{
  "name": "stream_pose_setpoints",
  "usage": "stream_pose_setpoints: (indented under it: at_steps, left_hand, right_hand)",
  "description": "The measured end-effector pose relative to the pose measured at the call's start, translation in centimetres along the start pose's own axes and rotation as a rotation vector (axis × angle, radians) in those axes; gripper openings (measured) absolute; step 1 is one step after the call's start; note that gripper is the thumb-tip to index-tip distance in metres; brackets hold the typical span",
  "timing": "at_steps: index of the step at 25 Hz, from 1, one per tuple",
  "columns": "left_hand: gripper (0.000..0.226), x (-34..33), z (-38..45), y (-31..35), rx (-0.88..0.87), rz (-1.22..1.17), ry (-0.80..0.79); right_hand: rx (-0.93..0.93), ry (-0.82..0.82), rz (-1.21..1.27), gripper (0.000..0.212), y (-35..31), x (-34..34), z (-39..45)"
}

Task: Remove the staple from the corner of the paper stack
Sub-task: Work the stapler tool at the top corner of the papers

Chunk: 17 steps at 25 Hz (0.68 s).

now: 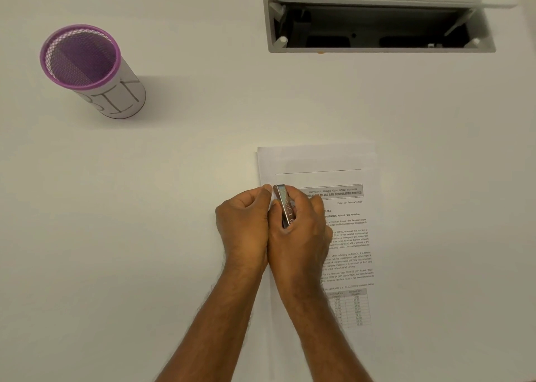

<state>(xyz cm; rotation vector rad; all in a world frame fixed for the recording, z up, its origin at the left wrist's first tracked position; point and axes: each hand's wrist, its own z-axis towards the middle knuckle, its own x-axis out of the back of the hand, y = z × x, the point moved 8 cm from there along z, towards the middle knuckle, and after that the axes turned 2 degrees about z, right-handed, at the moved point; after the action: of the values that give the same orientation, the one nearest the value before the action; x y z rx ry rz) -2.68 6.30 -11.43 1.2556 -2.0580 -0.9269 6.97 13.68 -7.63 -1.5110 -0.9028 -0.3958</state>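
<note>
Head view: paper stack [333,164] lying flat on a white table [174,207]. Right hand [298,230] grips a metal tool [284,206] at the stack's left edge; left hand [243,225], curled, pinches the paper beside it. The staple is hidden. Purple mesh cup [87,65] stands well apart, far left.

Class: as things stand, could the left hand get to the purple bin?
Probably yes: bare table lies between the left hand and the bin, though the hand is now closed at the paper's edge.
</note>
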Motion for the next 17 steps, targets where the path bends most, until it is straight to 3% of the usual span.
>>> stream_pose_setpoints:
  at_steps: [8,17]
  left_hand:
    - [0.044,0.01,-0.48,0.79,-0.062,0.027,0.003]
    - [0.040,0.21,-0.15,0.57,-0.046,0.036,0.024]
  right_hand:
    - [-0.014,0.037,-0.038,0.031,0.14,0.06,-0.01]
    - [-0.031,-0.042,0.016,0.031,0.45,0.30,0.54]
